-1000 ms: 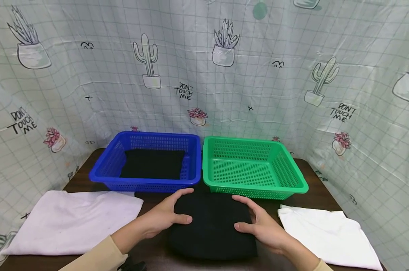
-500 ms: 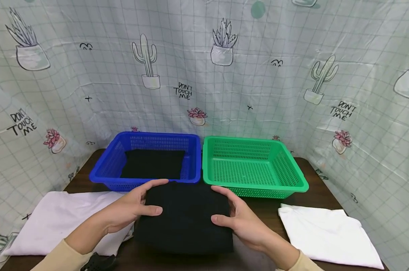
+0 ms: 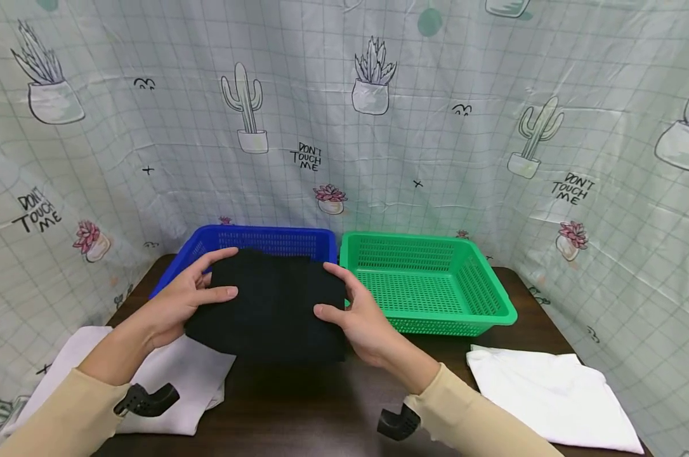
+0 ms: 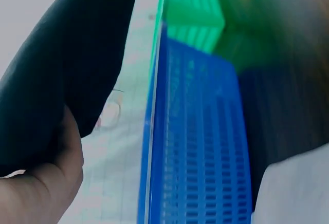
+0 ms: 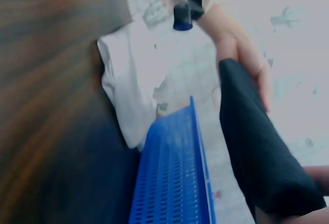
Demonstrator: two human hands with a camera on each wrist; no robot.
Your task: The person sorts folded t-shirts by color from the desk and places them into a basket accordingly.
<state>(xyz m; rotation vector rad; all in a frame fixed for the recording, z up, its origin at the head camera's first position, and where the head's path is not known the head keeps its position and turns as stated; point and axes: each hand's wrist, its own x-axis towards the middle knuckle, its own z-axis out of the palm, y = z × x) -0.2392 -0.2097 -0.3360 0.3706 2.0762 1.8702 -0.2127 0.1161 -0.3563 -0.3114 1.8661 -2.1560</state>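
A folded black cloth is held up in front of the blue basket, overlapping its front half in the head view. My left hand grips the left edge, thumb on the near face and fingers behind. On the opposite edge my right hand pinches it the same way. Both wrist views show the cloth raised above the basket's rim, a thick soft bundle seen edge-on in the right one. Another black cloth inside the basket is mostly hidden behind the held one.
To the right of the blue basket stands a green basket with nothing in it. A whitish folded cloth lies at the table's left, a white one at its right. A patterned curtain hangs behind.
Both hands have lifted the black cloth from the table's front middle and carried it left and away from the body, up to the blue basket. The baskets and white cloths stay put.
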